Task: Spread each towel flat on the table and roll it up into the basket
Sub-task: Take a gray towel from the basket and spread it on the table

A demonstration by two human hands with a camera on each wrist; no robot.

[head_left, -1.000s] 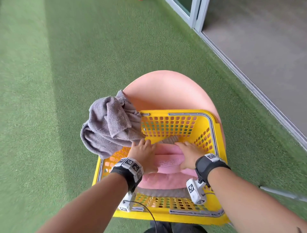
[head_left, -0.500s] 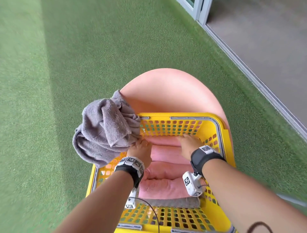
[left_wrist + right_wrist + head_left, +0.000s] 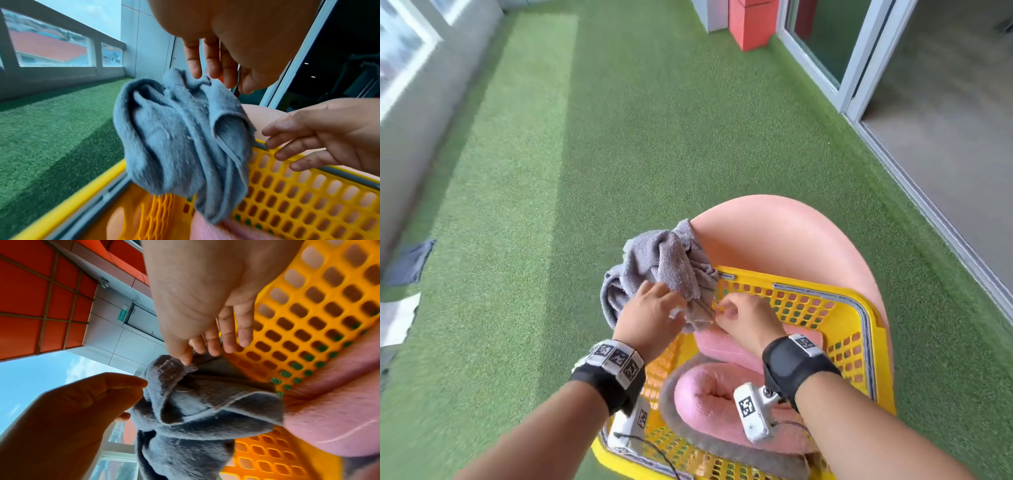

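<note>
**Both hands now on the grey towel at the basket corner**

A second ago I had both hands pressed down on the pink rolled towel (image 3: 719, 394) inside the yellow basket (image 3: 869, 329). They have lifted off it and moved to the far left corner, where the crumpled grey towel (image 3: 664, 267) hangs over the rim. I read that as the pink roll being stowed and the grey one being next.

My left hand (image 3: 650, 315) reaches over the bundle with fingers (image 3: 193, 65) loosely extended, tips touching the cloth; I see no closed grip yet. My right hand (image 3: 743, 318) comes in from the basket side, and its thumb and fingers (image 3: 185, 356) look to be pinching a fold of the towel, though blur makes that less than certain.

The pink desk (image 3: 791, 240) shows bare surface only beyond the basket, which fills the near part. That is tight room for spreading; I judge the towel could slip over the desk's rounded edge onto the green turf (image 3: 585, 171). The basket rim could also snag the cloth as it lifts.
</note>
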